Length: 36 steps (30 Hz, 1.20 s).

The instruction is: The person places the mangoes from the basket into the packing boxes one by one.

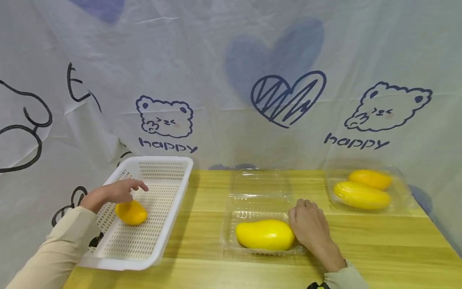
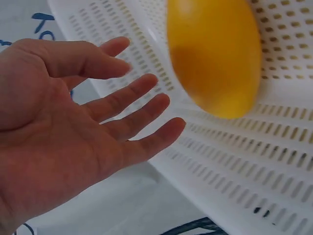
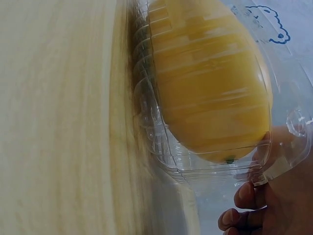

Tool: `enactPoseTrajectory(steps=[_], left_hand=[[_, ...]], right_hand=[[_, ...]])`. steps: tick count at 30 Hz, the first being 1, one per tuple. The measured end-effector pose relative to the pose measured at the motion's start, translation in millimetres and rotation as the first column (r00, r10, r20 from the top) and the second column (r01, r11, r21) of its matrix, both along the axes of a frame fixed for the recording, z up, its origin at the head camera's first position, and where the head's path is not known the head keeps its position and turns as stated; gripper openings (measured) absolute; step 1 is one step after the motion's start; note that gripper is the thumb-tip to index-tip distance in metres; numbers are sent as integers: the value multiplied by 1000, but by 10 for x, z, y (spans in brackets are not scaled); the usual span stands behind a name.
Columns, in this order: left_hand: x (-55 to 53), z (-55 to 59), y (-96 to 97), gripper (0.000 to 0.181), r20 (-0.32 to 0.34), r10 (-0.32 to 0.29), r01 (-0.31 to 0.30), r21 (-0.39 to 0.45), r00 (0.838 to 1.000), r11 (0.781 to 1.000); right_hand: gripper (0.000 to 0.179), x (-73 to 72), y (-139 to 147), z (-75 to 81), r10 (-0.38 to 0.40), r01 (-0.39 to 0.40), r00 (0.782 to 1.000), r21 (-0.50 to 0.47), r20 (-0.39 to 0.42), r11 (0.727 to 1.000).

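My left hand hovers over the white perforated basket, its fingers loosely spread. Just below it lies an orange-yellow mango on the basket floor. In the left wrist view a gap separates the fingertips from that mango. My right hand pinches the right wall of a clear plastic clamshell box, whose lid stands raised at the back. A larger yellow mango lies lengthwise inside that box. Through the plastic, the right wrist view shows the mango with its dark stem end near the fingers.
At the back right another clear box holds an orange-yellow mango and a yellow one. Everything stands on a wooden table. A printed white cloth hangs right behind it.
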State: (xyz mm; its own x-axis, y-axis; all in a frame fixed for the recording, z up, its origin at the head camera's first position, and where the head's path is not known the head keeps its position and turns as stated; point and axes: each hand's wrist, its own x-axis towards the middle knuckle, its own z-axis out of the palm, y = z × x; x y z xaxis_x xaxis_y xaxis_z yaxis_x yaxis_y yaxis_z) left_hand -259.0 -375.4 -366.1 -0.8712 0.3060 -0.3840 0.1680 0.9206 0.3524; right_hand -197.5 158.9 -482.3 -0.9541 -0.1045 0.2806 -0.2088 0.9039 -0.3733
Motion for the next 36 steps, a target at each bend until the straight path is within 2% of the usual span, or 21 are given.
enactPoseTrajectory(steps=[1,7,14,22,26,30,33,36], left_hand=[[2,-13,-9,55,19,17,-17,-16,1000,1000],[-23,-74,-51,65,83,38,-33,-64,996,997],[-26,-139,-64,65,153,46,-37,-55,987,998],[-3,-231,-40,56,143,40,-32,-57,989,998],[10,-275,-44,56,167,66,-64,-18,984,998],[33,-285,-85,56,211,108,-120,43,971,992],[52,-250,-112,58,245,155,-173,54,957,983],[62,-192,-120,62,276,175,-205,84,945,975]], right_hand=[[28,-2,-1,0,0,0,1000,-1,0,1000],[27,-1,4,11,1,-1,1000,-3,1,1000],[27,-1,0,26,-3,3,1000,-8,31,1000],[27,14,-1,32,-11,12,999,-19,54,1000],[27,18,3,28,-9,10,998,-20,56,1000],[27,10,0,22,-7,8,999,-22,53,1000],[27,3,-3,14,-7,9,998,-25,55,1000],[27,-1,-1,9,-11,12,999,-24,46,1000]])
